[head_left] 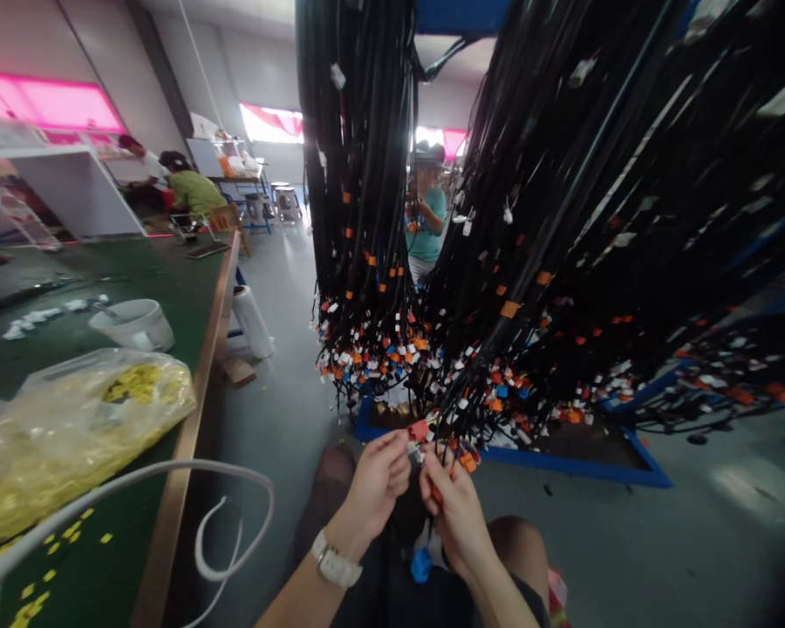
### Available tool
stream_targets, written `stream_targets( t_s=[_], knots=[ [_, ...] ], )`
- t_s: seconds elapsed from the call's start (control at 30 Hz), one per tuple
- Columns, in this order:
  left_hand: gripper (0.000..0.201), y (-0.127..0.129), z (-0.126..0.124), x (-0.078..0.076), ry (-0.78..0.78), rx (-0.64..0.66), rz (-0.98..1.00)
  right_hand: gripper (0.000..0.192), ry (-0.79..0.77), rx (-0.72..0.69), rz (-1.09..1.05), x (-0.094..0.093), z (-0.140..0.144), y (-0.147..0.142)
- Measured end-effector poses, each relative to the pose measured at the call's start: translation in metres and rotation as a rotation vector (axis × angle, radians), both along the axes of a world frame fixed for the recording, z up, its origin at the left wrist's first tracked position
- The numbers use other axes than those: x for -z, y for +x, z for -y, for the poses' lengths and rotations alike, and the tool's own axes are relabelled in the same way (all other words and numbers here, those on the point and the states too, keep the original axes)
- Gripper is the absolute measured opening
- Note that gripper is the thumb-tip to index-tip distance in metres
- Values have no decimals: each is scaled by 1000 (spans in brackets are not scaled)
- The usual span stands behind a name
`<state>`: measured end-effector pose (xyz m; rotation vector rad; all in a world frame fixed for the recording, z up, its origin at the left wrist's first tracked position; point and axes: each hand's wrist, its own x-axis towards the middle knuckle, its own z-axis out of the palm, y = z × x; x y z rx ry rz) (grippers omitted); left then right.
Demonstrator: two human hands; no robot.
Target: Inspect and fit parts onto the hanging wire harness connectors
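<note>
- The left hand [378,478], a watch [336,565] on its wrist, and the right hand [450,499] meet over the person's lap; each grip is pressed together, pinching the small plugs [419,433] at the ends of hanging wires.
- The wire bundles [497,218] hang in thick black curtains from above, their lower ends a mass of white, orange and blue plugs just above a blue floor tray [634,467]. They look heavy together, but a single wire should be light and limp.
- The green tabletop [170,288] at left carries a plastic bag [71,427] of yellow parts, a white bowl [134,324] and a white cable [170,475].
- The plugs look hard, small and easy to fumble; best taken by the body, not the wire.
</note>
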<state>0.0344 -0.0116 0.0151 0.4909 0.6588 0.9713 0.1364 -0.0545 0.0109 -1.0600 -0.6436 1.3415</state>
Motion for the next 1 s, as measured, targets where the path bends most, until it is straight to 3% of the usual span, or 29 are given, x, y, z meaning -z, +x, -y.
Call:
stream_targets(
  t_s=[0.1, 0.23, 0.43, 0.63, 0.77, 1.0],
  knots=[
    [29, -2, -5, 3, -103, -36, 63, 22, -5, 55, -146, 1, 2, 3],
    [17, -1, -8, 5, -267, -213, 63, 25, -20, 46, -305, -1, 4, 11],
    [35, 4, -8, 9, -295, -340, 45, 33, -7, 58, -188, 9, 2, 21],
    [21, 8, -5, 7, -286, -290, 80, 35, -14, 72, -151, 12, 2, 24],
    [11, 6, -4, 3, -290, -231, 128, 27, -38, 118, -243, 6, 5, 27],
    [19, 7, -1, 1, -248, -132, 157, 24, -44, 132, -385, 5, 8, 38]
  ],
)
